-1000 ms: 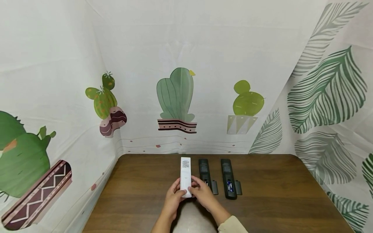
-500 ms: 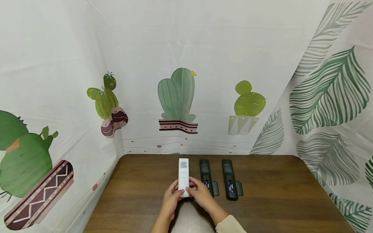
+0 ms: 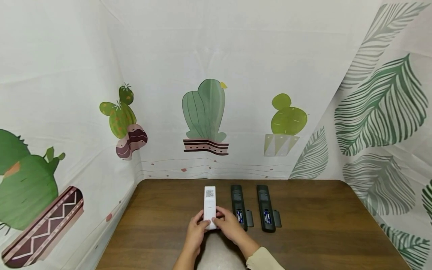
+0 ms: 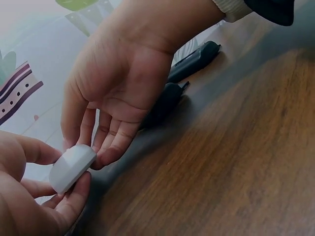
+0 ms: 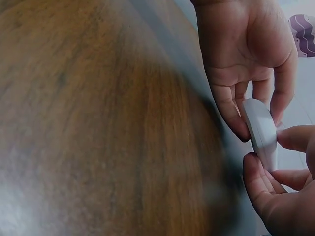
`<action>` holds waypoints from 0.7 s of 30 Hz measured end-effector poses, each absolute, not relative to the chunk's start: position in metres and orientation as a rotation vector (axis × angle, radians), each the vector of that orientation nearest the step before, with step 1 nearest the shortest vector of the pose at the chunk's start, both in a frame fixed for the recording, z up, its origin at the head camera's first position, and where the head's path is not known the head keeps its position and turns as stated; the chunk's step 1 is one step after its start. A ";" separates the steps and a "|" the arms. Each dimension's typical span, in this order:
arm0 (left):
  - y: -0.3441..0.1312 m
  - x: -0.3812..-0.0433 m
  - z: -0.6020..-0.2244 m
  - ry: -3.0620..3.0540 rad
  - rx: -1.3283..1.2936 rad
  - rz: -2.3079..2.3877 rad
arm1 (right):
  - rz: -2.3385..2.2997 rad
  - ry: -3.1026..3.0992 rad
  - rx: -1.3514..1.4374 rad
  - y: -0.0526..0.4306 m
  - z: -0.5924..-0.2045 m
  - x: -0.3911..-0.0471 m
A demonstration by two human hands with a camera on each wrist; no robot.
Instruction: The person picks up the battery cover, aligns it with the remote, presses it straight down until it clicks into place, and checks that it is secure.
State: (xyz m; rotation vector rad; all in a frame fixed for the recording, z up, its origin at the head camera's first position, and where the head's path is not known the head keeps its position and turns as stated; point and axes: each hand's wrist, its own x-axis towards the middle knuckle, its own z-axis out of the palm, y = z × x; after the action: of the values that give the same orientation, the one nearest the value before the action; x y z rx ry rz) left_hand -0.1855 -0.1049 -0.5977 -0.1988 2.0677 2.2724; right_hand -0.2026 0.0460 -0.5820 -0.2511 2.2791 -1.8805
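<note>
White remote [image 3: 209,202], pinched at its near end by the left hand [image 3: 195,231] and right hand [image 3: 231,227] over the table [image 3: 162,210], left of the black remotes [image 3: 264,202], should be steadied from both sides while thumb pressure is kept even

The held remote [image 3: 209,206] is between the left hand [image 3: 195,232] and the right hand [image 3: 231,227], at its near end. To its right on the table [image 3: 320,225] lie the middle remote [image 3: 237,197] and, farther right, the end remote [image 3: 263,198], batteries [image 3: 267,217] in its near half. A cover [image 3: 277,219] lies just right of the end remote. A cloth [image 3: 243,56] hangs behind the table's far edge.
</note>
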 end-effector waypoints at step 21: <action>-0.106 -0.183 -0.595 2.173 -0.181 2.185 | -1.848 2.292 -0.259 0.040 -0.588 -0.208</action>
State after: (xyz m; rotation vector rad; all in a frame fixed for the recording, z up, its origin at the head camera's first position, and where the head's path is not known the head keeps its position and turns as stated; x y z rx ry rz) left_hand -0.1828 -0.1064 -0.5945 -0.1812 2.1729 2.1854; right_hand -0.2083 0.0404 -0.5880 -0.2592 2.2922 -1.8481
